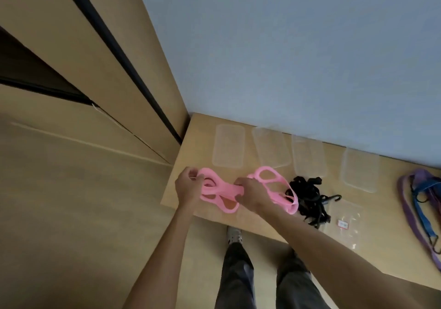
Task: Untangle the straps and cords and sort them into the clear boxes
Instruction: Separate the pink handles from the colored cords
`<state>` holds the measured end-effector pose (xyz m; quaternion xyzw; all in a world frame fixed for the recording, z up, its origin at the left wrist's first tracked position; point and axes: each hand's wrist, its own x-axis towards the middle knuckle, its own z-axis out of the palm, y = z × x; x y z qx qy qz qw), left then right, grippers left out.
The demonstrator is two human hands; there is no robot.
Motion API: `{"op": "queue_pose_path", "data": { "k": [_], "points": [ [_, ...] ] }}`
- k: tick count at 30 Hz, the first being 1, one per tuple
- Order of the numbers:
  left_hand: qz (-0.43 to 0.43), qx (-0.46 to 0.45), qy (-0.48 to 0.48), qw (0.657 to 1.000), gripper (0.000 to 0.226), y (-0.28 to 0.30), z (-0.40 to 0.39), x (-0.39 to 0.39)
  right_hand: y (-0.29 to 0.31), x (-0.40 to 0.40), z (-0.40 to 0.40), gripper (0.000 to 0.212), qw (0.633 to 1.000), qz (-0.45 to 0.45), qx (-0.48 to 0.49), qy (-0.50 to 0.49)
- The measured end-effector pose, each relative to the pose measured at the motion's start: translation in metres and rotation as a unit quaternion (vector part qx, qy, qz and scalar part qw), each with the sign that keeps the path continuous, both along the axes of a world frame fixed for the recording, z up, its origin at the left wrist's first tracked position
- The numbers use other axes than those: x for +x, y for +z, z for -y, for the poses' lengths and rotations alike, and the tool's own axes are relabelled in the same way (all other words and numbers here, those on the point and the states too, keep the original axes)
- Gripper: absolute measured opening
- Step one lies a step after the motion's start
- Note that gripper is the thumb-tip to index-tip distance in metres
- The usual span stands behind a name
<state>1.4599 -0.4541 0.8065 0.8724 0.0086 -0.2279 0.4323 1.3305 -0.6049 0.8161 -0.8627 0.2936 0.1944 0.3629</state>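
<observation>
Head view: left hand (188, 184) and right hand (250, 194) are both gripping the tangled pink rubbery looped straps (224, 193), fingers curled, just above the wooden table (262, 222), near four empty clear plastic boxes (228, 145). Risk: hard pulling is likely tightening the knot; the dangling loop is overlapping the black cord pile (309, 199) and may snag it.

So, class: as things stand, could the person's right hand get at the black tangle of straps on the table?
Probably not yet: the right hand is gripping the pink straps together with the left hand. The black tangle lies uncovered just beside it.
</observation>
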Motion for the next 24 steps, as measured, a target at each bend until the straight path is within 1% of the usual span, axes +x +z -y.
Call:
{"op": "queue_pose_path", "data": {
  "k": [3, 5, 6, 8, 9, 11, 13, 16, 19, 24],
  "points": [
    [-0.026, 0.035, -0.058, 0.997, 0.012, -0.023, -0.011, 0.008, -0.015, 0.013, -0.016, 0.033, 0.998, -0.013, -0.041, 0.039],
    [-0.038, 0.07, -0.1, 0.992, 0.021, -0.034, -0.014, 0.008, -0.019, 0.016, -0.019, 0.039, 0.995, -0.024, -0.068, 0.07],
    [-0.035, 0.083, -0.11, 0.99, 0.025, -0.037, -0.014, 0.007, -0.02, 0.016, -0.019, 0.042, 0.993, -0.023, -0.079, 0.079],
    [0.006, 0.107, -0.1, 0.989, 0.027, -0.036, -0.011, 0.004, -0.018, 0.014, -0.014, 0.046, 0.993, 0.003, -0.098, 0.068],
    [0.035, 0.111, -0.079, 0.99, 0.026, -0.031, -0.006, 0.003, -0.014, 0.013, -0.009, 0.045, 0.993, 0.018, -0.103, 0.05],
    [0.09, 0.089, -0.045, 0.991, 0.024, -0.018, 0.01, 0.002, -0.004, 0.009, 0.004, 0.044, 0.992, 0.041, -0.117, 0.004],
    [0.131, 0.061, -0.069, 0.987, 0.027, 0.0, 0.03, 0.004, 0.009, 0.002, 0.021, 0.042, 0.987, 0.058, -0.147, -0.039],
    [0.186, 0.044, -0.119, 0.974, 0.035, 0.023, 0.059, 0.007, 0.029, -0.016, 0.053, 0.043, 0.973, 0.073, -0.187, -0.114],
    [0.194, 0.008, -0.142, 0.971, 0.036, 0.039, 0.087, 0.007, 0.046, -0.046, 0.088, 0.046, 0.955, 0.062, -0.205, -0.204],
    [0.19, -0.042, -0.192, 0.962, 0.03, 0.065, 0.148, -0.025, 0.07, -0.094, 0.132, 0.044, 0.93, 0.066, -0.187, -0.309]
  ]
}}
